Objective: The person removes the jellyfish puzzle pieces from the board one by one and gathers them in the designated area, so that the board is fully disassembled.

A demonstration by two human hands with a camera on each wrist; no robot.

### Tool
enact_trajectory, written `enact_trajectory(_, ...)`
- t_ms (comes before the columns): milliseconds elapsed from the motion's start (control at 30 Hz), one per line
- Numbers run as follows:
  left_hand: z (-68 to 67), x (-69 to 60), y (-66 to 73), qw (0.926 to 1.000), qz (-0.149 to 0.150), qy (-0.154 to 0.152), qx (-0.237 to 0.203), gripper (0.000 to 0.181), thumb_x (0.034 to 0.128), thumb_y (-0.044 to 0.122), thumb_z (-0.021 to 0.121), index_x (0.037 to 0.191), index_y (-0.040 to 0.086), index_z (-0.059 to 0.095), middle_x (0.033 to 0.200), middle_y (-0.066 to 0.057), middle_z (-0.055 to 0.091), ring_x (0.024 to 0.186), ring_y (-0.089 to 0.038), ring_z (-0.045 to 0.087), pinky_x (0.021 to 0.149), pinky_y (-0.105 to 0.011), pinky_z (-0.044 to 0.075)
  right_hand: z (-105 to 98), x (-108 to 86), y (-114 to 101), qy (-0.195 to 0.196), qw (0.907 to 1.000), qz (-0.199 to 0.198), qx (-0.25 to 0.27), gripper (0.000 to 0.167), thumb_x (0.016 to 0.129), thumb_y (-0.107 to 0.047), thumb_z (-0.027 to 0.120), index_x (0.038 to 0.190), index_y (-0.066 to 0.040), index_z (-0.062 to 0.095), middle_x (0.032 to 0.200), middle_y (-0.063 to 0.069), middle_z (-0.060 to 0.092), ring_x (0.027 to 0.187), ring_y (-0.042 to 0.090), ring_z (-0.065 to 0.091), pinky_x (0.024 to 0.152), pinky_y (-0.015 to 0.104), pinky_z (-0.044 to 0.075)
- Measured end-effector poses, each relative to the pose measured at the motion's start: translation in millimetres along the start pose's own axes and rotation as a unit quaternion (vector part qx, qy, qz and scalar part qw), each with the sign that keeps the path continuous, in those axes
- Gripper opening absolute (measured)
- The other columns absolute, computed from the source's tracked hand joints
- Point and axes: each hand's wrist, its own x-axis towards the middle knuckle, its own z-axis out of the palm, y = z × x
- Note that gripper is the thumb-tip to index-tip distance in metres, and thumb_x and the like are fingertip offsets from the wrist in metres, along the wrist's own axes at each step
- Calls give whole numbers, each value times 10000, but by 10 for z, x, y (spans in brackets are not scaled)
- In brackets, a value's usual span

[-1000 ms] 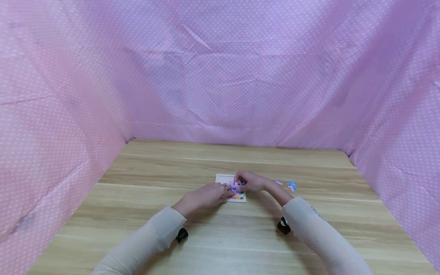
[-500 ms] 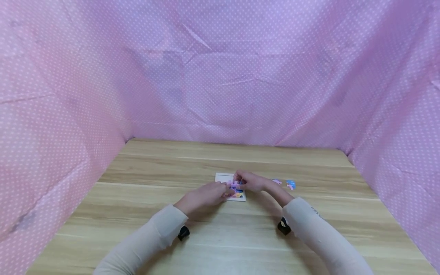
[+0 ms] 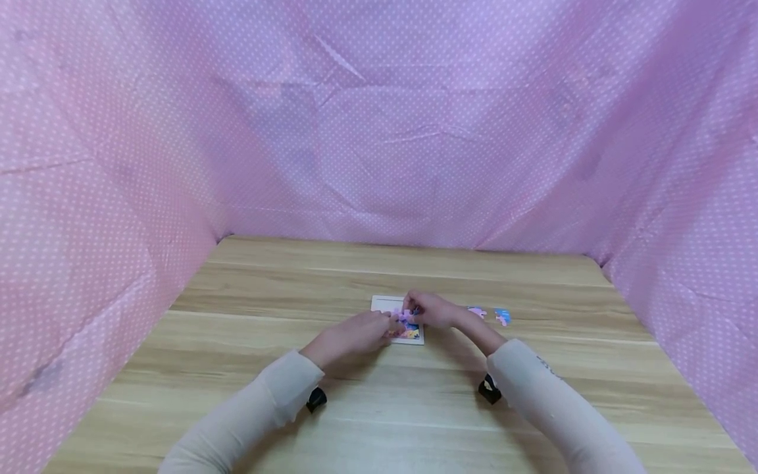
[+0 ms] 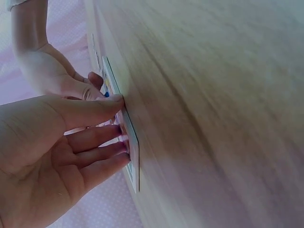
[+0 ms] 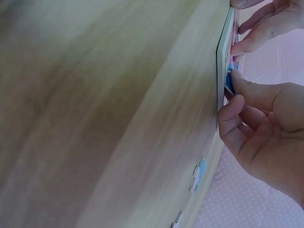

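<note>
Nearest, two pale sleeves, the left sleeve (image 3: 249,408) and the right sleeve (image 3: 551,398), reach in over the wood-grain surface (image 3: 379,421), and a small black device shows below each cuff, one at the left wrist (image 3: 316,399) and one at the right wrist (image 3: 489,390). Beyond the cuffs, the left hand (image 3: 355,331) lies over the near left part of a thin white puzzle board (image 3: 385,300); its grip is loose, with the fingers only slightly bent and their tips touching the joined pieces (image 3: 408,334), while the thumb rests at the board's near edge. The board lies flat on the surface between the two hands, with the joined pieces, pink, purple and yellow, filling its nearer part and white showing along its far side. The right hand (image 3: 433,309) comes in over the board's right edge; its grip is nearly closed, thumb and curled fingers pinching a blue puzzle piece (image 5: 230,83) there. Whether that piece is seated cannot be told. To the right of this hand, well apart from the board, lie a mostly pink loose piece (image 3: 477,312) and, near it, a blue-and-pink loose piece (image 3: 503,316). Farthest off, a pink cloth (image 3: 379,145) with white dots hangs behind the surface and along both sides, creased in places.
</note>
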Motion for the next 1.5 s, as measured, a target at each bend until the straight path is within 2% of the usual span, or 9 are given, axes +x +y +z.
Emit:
enact_trajectory(167,-30,-16,11,10000,37,4,64,371,1070,173,527,1434,190,601,1542,-110,500,1408,-268,507,1147,-425,428,-18,16,-44,125,9994,224,-252,131,938,61,636,1050,57,568,1014,208,699,959,265,638,870,350,533)
enact_trajectory(267,-25,-34,17,10000,82,38,-2,347,1069,168,531,1400,173,632,1436,-76,617,1271,-217,610,1073,-394,496,-16,1,-48,179,9992,229,-280,144,921,71,646,1042,63,569,991,199,690,932,246,632,849,319,532)
enact_trajectory(400,-8,-82,22,9999,76,29,95,346,1070,182,532,1405,173,621,1327,-32,664,1138,-156,628,1000,-360,529,8,-12,-22,165,9996,188,-154,137,929,52,648,1044,58,573,987,175,688,920,198,612,832,281,511)
enact_trajectory(533,4,-107,19,9995,81,37,295,396,1078,191,513,1471,180,561,1496,-85,561,1339,-202,567,1101,-397,477,15,-2,9,156,9997,155,-142,131,939,36,649,1044,48,572,969,158,694,888,168,584,803,258,478)
enact_trajectory(667,33,-111,16,9995,74,69,299,403,1087,188,489,1487,190,543,1553,-106,491,1419,-237,495,1139,-414,438,7,12,11,165,9996,204,-88,145,926,42,660,1043,44,575,914,146,685,819,150,563,734,235,457)
enact_trajectory(833,69,-112,16,9999,-14,102,76,415,1103,207,443,1514,206,503,1596,-92,426,1464,-248,432,1166,-430,403,-4,6,31,214,9994,255,55,173,931,16,678,1091,57,629,841,133,663,745,116,529,660,216,448)
enact_trajectory(1067,92,-105,-3,9991,137,274,288,399,1091,177,473,1484,176,541,1562,-83,478,1421,-251,489,1145,-420,430,8,43,68,223,9990,-89,-383,121,887,47,695,1008,44,683,901,135,717,824,103,601,761,220,496)
enact_trajectory(1300,83,-107,21,9994,35,287,198,410,1091,183,474,1498,181,521,1582,-120,441,1458,-257,441,1162,-429,406,-41,26,51,157,9995,237,148,126,941,32,649,1059,66,623,823,175,707,630,73,528,565,195,457)
enact_trajectory(1500,50,-106,-57,9995,177,197,-174,402,1080,179,507,1479,201,550,1561,-102,470,1442,-242,461,1151,-419,421,-93,23,35,-138,9969,506,589,169,960,25,630,1116,93,630,861,146,683,698,107,576,629,247,539)
